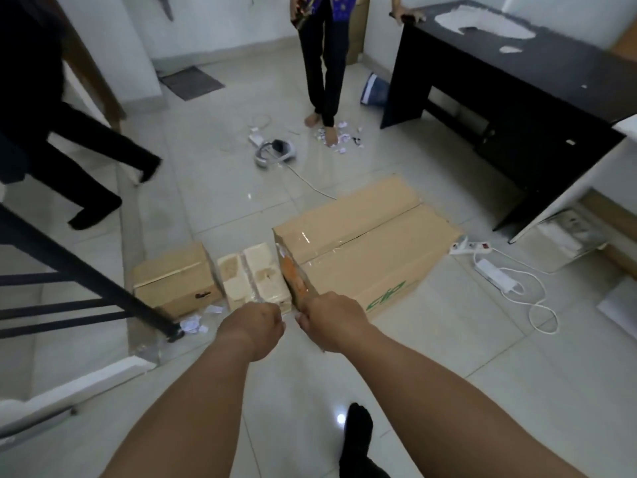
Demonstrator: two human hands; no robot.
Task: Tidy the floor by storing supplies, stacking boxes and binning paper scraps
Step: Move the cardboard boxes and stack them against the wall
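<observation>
Left hand (253,324) and right hand (331,320) both out front, low, each curled into a fist at the near edge of the middle box (255,277). The left seems to pinch its taped corner; the right is closed at the gap against the large box (358,246), and whether it grips the middle box or the big one's orange-marked end I cannot tell. Three cartons sit side by side on the floor (431,339): small box (175,281) on the left, middle box touching the large box on the right. None is stacked on another, so stacking reads as barely begun. Paper scraps (194,322) lie just beside the small box's near corner, and a second scatter of scraps (339,138) lies well away around the feet of a standing person (322,63). No bin identifiable. Supplies are loose too: a headset-like device (275,153) with trailing cable in mid-floor, and two power strips (493,274) with looped cord to the right, near the dark table (517,63). Judgement: early in the task; storing, stacking and binning nearly all remain.
</observation>
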